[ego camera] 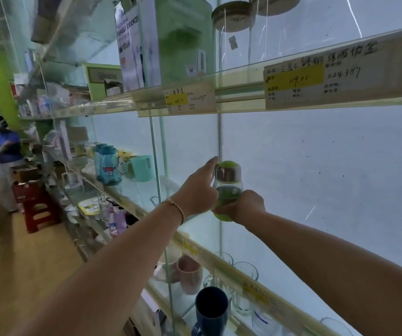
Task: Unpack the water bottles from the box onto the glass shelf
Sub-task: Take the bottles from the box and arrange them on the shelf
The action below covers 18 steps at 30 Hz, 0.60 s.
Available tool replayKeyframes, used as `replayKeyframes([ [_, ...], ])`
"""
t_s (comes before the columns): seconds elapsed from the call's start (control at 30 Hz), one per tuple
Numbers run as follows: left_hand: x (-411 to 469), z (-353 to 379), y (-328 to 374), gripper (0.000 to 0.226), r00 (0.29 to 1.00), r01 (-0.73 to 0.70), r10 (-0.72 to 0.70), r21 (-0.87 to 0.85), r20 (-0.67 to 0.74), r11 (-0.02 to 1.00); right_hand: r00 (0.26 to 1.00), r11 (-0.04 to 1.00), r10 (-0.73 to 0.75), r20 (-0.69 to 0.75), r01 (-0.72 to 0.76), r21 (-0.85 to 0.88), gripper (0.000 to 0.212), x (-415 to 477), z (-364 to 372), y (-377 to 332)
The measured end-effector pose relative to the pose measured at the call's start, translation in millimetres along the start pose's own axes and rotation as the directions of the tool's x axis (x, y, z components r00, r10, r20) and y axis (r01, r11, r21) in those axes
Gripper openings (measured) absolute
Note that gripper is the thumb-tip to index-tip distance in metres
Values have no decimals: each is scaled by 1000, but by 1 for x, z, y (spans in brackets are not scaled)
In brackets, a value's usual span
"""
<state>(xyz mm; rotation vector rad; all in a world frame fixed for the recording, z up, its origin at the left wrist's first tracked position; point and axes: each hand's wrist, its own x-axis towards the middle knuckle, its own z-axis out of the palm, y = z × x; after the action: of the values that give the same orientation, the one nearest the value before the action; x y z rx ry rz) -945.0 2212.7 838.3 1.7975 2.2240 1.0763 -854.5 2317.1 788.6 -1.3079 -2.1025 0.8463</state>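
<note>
Right hand (246,206): wrapped tight round lower body of water bottle (228,194), which is upright.
Left hand (196,191): forefinger straight, touching lid handle; other fingers curled against bottle side.

At upper right we see a handwritten price label (294,80) with a yellow patch, and a smaller price tag (186,99) to its left. Above that tag stands a green product box (180,40), with wood-lidded jars (234,16) along the top edge. Mid-left we find a blue cartoon bottle (106,166) beside a teal mug (141,168). Low centre sit pink cups (189,272), a dark blue cup (211,309) and clear glasses (245,272). Far left, a person in a blue shirt (1,149) stands near a red stool (40,212).
</note>
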Motion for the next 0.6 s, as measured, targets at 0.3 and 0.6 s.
replayKeyframes([
  [0.3,-59,-44,-22,82,1000,-5,5,16,-11,1000,997,999,16,-72,-20,-46,45,-49,-19,-21],
  [0.6,-153,-115,-63,83,998,54,-52,58,-34,997,962,969,-216,-168,190,-158,50,-123,16,-59],
])
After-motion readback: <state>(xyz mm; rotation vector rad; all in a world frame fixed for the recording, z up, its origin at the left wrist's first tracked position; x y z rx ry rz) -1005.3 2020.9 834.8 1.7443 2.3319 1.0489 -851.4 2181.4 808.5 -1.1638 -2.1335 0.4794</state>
